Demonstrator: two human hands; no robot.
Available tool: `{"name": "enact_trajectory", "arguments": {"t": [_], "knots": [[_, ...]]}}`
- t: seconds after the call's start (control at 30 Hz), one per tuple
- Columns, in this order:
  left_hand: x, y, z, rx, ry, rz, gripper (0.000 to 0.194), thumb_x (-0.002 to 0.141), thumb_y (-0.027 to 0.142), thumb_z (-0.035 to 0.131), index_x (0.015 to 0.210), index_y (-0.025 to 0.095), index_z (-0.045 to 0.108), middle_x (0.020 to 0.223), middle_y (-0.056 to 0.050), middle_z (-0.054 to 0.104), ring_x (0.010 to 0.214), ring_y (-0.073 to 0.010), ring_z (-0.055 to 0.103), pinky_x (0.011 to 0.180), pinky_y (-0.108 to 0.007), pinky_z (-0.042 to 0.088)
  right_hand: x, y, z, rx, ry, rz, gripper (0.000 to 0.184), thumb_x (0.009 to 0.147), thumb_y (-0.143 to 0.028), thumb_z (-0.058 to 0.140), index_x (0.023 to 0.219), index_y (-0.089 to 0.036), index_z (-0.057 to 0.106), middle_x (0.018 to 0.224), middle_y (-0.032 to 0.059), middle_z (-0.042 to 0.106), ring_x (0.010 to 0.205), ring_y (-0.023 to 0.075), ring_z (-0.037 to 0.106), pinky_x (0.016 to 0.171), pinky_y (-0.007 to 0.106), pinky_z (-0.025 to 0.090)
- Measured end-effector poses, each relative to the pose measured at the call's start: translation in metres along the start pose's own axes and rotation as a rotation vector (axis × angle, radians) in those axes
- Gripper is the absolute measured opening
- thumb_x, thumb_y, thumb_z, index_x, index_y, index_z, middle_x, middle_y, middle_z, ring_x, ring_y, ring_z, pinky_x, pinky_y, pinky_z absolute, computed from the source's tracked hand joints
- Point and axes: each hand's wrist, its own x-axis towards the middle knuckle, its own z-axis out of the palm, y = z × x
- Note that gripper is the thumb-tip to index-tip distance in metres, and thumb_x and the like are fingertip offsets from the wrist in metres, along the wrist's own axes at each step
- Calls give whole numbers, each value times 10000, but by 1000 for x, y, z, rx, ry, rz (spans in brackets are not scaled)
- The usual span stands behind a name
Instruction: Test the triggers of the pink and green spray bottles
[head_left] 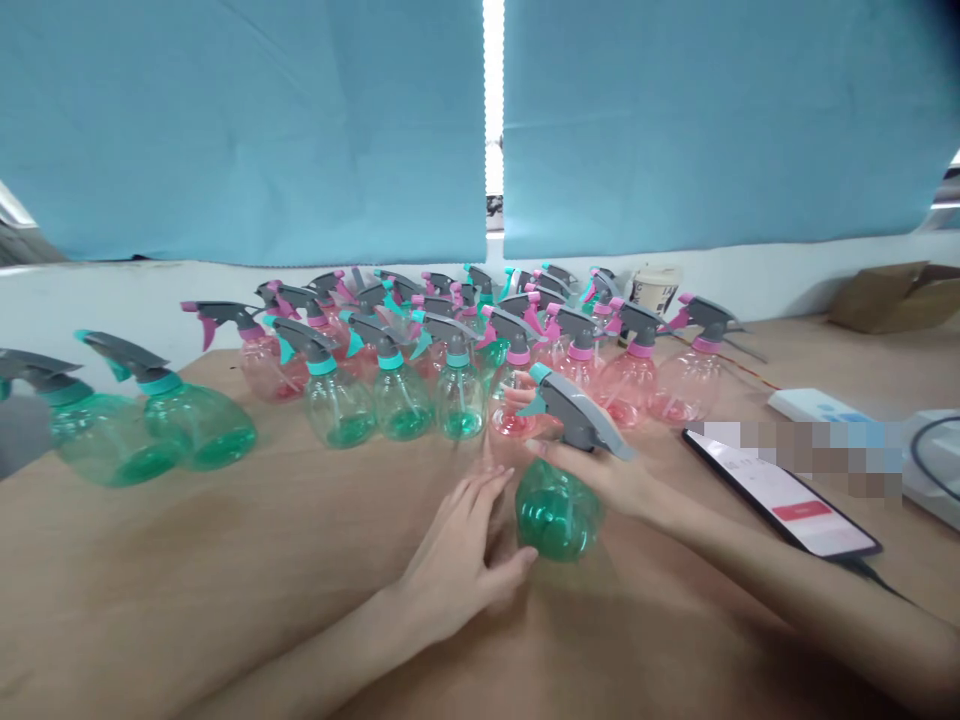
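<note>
Right-hand fingers (559,452) curled firmly around the neck of a tilted green spray bottle (559,510), just under its grey trigger head (577,415). Left hand (457,545) open, fingers spread on the counter (225,570), thumb tip at the bottle's lower side. Beyond, close-packed upright pink spray bottles (630,390) and green spray bottles (337,410); to the right, a smartphone (780,495).

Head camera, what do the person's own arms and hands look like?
The left arm and right arm are bare, with no sleeves in view. The left hand and right hand are slim and long-fingered, with no gloves, rings or watch showing.
</note>
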Motion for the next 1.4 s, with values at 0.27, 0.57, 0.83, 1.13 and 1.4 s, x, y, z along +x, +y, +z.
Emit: {"name": "enact_trajectory", "arguments": {"t": [0.27,0.57,0.83,1.13,1.4], "knots": [[-23,-3,-14,-152,91,56,821,730,351,685,1375,240,189,1366,-114,367,1246,-302,370,1012,-478,342,7,-5,44,148,-35,-83,222,787,-272,597,1009,-266,578,841,0,650,760,166,633,727,362,534],[-74,-15,-65,-46,194,-34,838,698,306,683,1371,261,186,1338,-97,393,1228,-308,375,1001,-499,342,18,-36,121,183,-127,-102,301,793,-322,602,1085,-279,544,1029,14,646,719,139,639,700,327,543],[-116,-19,-91,105,329,-127,787,741,409,650,1361,249,193,1348,-97,396,1247,-315,367,1008,-492,350,25,-63,184,211,-173,-134,305,782,-336,612,1070,-260,548,1004,24,656,884,168,646,836,348,522],[-134,-41,-107,111,399,-207,741,765,302,640,1353,291,190,1336,-60,402,1237,-271,386,985,-433,386,40,-60,227,337,-246,-146,387,798,-246,581,1174,-253,491,1094,54,632,983,175,631,883,383,512],[-129,-81,-124,253,493,-179,616,762,303,621,1283,209,307,1252,-98,433,1172,-289,420,955,-443,387,82,-64,233,104,-389,-203,636,682,-381,702,1240,-257,423,1138,75,584,976,206,604,819,395,511]]}}
